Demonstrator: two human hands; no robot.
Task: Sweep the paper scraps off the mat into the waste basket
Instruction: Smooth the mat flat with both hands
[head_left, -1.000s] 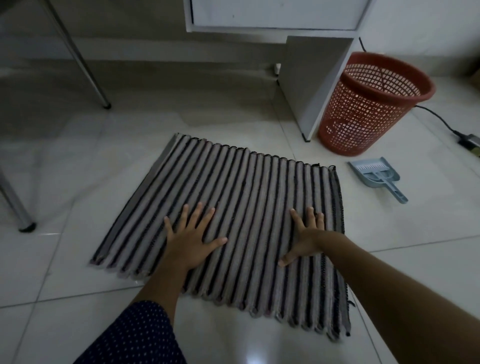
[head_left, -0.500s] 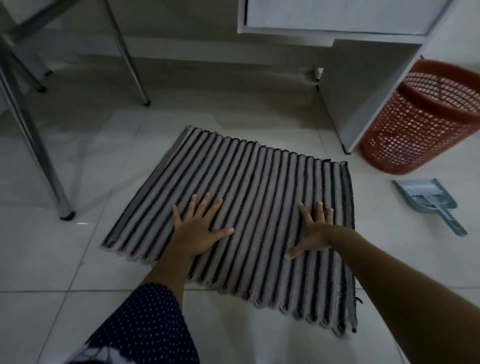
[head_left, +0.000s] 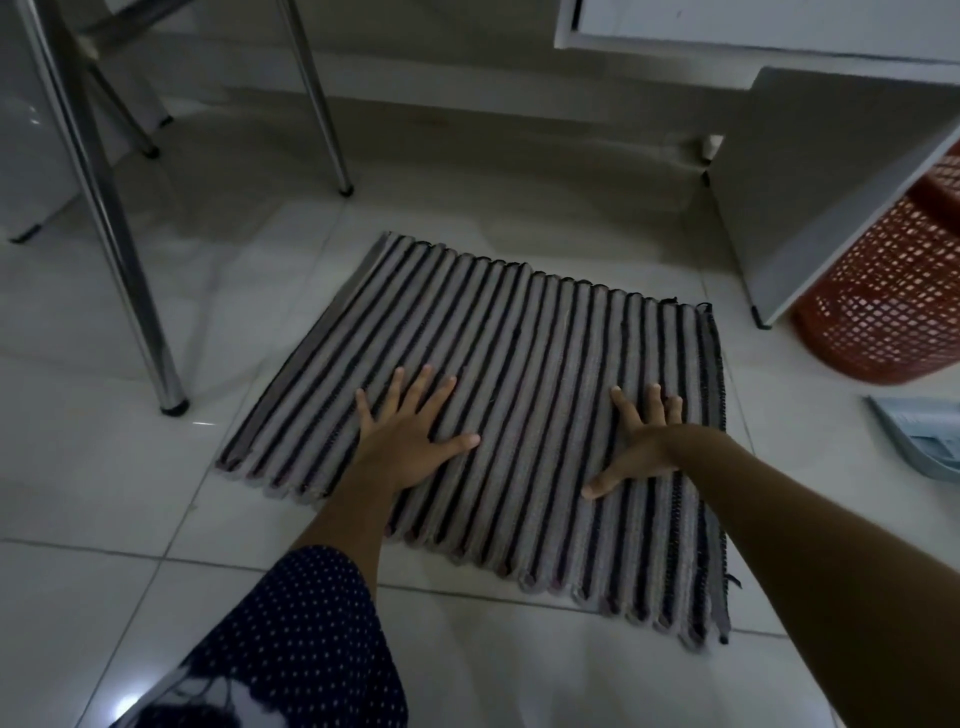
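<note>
A striped grey and black mat (head_left: 519, 332) lies flat on the white tiled floor. My left hand (head_left: 410, 436) rests palm down on the mat's near left part, fingers spread. My right hand (head_left: 641, 444) presses flat on the mat near its right edge, fingers apart. Neither hand holds anything. No paper scraps show on the mat. The red mesh waste basket (head_left: 883, 291) stands at the right edge of view, partly behind a white cabinet panel. A grey-blue dustpan (head_left: 924, 441) lies on the floor to the right of the mat, cut off by the frame.
A white desk or cabinet (head_left: 810, 182) stands behind the mat at the right. Chrome chair or table legs (head_left: 104, 208) stand at the left, one foot close to the mat's left corner. A second leg (head_left: 322, 114) stands behind the mat.
The view has swung left, so the basket and dustpan have slid to the right edge. Both hands stay flat on the mat in nearly the same spots.
</note>
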